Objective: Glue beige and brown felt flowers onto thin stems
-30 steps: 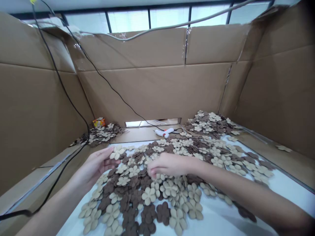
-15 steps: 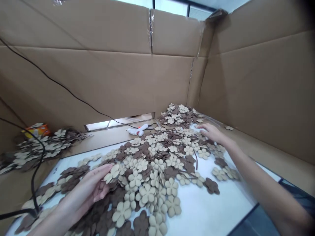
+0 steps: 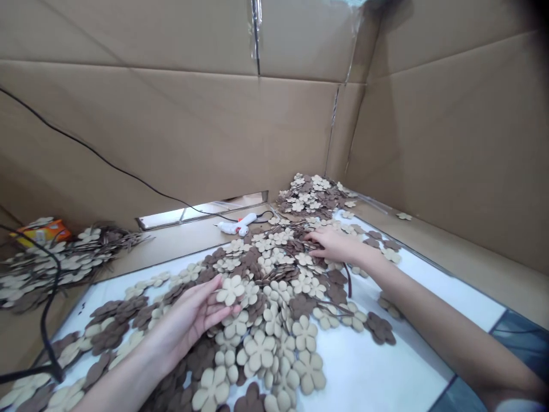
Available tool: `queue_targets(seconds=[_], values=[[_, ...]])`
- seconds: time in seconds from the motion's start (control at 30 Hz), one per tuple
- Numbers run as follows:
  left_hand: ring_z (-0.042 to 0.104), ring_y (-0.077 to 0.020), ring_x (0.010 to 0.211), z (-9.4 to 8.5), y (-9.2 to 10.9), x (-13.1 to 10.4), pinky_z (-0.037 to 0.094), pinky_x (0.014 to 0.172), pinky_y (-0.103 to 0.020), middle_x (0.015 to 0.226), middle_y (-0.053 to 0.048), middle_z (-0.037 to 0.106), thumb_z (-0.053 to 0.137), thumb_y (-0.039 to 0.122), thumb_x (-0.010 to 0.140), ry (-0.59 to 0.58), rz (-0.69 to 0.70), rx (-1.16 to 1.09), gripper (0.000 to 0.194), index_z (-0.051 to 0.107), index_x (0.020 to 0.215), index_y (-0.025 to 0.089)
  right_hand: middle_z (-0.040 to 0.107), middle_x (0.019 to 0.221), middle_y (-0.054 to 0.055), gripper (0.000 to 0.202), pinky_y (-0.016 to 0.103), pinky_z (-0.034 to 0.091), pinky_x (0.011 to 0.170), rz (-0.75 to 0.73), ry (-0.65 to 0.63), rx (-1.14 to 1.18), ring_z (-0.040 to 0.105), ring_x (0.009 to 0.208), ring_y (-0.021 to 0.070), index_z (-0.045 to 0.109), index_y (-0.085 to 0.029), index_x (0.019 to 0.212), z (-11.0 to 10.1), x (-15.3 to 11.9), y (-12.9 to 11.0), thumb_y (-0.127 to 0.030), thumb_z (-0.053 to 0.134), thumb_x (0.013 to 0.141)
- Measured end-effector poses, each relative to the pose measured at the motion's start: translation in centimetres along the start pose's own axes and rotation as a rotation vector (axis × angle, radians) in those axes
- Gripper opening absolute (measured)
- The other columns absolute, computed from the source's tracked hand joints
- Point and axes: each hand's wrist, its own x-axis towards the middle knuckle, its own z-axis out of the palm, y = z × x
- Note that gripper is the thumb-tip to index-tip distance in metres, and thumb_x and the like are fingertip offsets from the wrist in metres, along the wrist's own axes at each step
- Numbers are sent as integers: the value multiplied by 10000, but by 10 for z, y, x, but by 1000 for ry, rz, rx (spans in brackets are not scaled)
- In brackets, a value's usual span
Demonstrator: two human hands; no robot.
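Many beige and brown flower-shaped pieces [image 3: 259, 352] lie in a long heap over a white surface [image 3: 369, 375]. My left hand [image 3: 201, 312] is closed on a beige flower [image 3: 230, 290], thumb and fingers at its left edge, just above the heap's left side. Farther back, my right hand [image 3: 328, 243] rests on the heap with its fingertips among brown flowers and thin stems; what it holds, if anything, is hidden. A dark curved stem [image 3: 348, 280] sticks out below my right wrist.
A white glue gun [image 3: 238, 225] with its black cable lies behind the heap. Cardboard walls [image 3: 171, 131] stand at the back and right. An orange and yellow packet [image 3: 45, 232] and more flowers [image 3: 64, 260] are at the left. Another pile [image 3: 313, 194] fills the back corner.
My right hand has moved left and nearer, from the heap's far right onto its middle. My left hand has shifted right with the beige flower. The view has tilted down slightly.
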Motion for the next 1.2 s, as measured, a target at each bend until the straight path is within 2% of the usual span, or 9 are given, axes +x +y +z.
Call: queue_targets(seconds=[0.1,0.2,0.4,0.53,0.63,0.73,0.87,1.03,1.2], values=[[727,-230,769,6,2,2,596,654,-208,785,-138,742,591,216,850,-54,-25,-14,105,589,889,119,651,1015,112,443,327,442,778,35,-34,32,596,914,252,572,-188,1217,2,0,7,-301,609,790],[720,-238,817,5,-1,4,595,691,-208,824,-152,744,576,134,846,-89,-23,-45,86,599,922,100,660,874,55,426,278,439,687,61,-39,69,609,788,205,591,-216,1185,-1,-5,10,-269,636,764],[716,-232,847,-1,-7,1,600,740,-233,827,-96,740,635,-4,746,-95,-22,-94,219,607,932,109,651,732,2,379,270,414,630,113,62,163,590,657,169,582,-217,1155,-7,-14,3,-283,602,783],[709,-210,879,-2,-8,4,589,772,-218,888,-92,738,678,22,730,-159,-44,-48,338,592,1043,112,681,809,20,293,281,442,651,158,202,441,613,703,177,659,-206,991,-6,-14,7,-358,639,742],[714,-187,854,-4,-8,9,581,749,-185,922,-95,740,699,95,743,-219,-45,46,409,561,1127,121,704,847,53,321,304,470,718,202,261,569,647,777,198,672,-176,976,-5,-14,12,-403,618,757],[723,-176,784,-4,-9,14,581,691,-171,825,-71,747,724,207,740,-201,-27,169,430,553,1127,132,721,841,69,348,319,487,751,253,274,723,666,826,220,697,-170,955,-5,-14,11,-430,649,728],[713,-153,647,-1,-13,19,567,580,-155,645,-15,714,771,335,662,-184,12,325,446,591,1020,140,728,823,73,321,314,504,750,297,259,889,678,817,218,707,-171,871,-2,-14,2,-422,713,672],[676,-121,548,4,-15,21,561,549,-171,552,44,653,808,394,563,-194,36,346,475,609,917,146,724,820,66,299,330,501,759,231,242,860,669,797,214,716,-176,822,8,-12,-3,-423,736,656],[682,-130,586,6,-9,15,576,592,-206,636,7,692,809,384,554,-188,27,355,438,626,857,127,700,1010,71,224,362,447,897,110,356,754,605,1029,246,740,-196,747,11,-10,-5,-400,732,655]])
